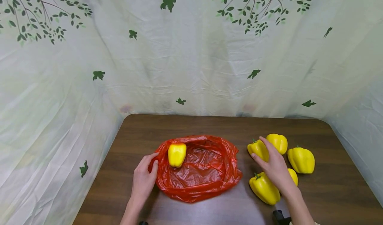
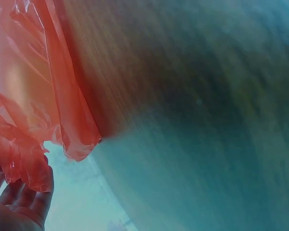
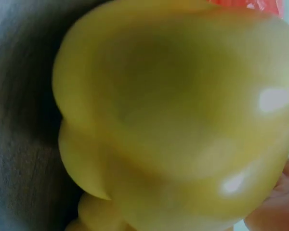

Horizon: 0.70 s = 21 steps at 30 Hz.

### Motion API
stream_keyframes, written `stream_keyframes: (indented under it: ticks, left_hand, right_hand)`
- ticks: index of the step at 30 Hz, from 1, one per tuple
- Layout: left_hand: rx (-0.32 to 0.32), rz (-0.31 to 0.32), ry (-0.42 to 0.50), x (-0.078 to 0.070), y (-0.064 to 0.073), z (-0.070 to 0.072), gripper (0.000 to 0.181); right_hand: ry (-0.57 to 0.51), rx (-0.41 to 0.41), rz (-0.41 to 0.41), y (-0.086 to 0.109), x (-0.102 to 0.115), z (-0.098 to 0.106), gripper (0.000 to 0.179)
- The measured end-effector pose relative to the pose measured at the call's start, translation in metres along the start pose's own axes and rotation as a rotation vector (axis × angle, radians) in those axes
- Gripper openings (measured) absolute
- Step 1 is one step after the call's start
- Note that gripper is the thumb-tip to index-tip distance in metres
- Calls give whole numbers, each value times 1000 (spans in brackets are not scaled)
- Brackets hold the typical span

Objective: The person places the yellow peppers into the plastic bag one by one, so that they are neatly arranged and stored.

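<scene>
A red plastic bag lies with its mouth spread wide, and one yellow bell pepper is inside at its left. My left hand holds the bag's left rim between thumb and fingers; the left wrist view shows the thin red film at the fingers. My right hand reaches over the yellow peppers on the right, its thumb and fingers spread above a bell pepper. Whether they touch it I cannot tell. A large yellow pepper fills most of the right wrist view.
Around the right hand lie other yellow peppers: one behind, one to the right, one in front and one partly hidden by the hand. The brown wooden table ends at a pale leaf-printed curtain.
</scene>
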State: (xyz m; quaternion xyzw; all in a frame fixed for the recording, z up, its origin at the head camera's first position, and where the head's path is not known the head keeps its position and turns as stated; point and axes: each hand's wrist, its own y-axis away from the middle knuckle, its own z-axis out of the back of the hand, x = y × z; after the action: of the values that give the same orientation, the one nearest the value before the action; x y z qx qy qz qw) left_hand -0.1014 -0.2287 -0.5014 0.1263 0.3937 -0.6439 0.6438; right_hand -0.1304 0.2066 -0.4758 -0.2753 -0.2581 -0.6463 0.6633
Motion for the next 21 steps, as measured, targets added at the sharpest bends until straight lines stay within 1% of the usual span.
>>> stream_keyframes:
  ticks: [4, 13, 21]
  left_hand:
    - [0, -3, 3, 0, 0, 0, 29]
    - [-3, -10, 9, 0, 0, -1, 30]
    - [-5, -13, 7, 0, 1, -1, 30]
  right_hand:
    - [-10, 16, -17, -3, -3, 2, 81]
    - [-25, 45, -66, -10, -5, 8, 77]
    - [-36, 96, -102, -15, -10, 11, 79]
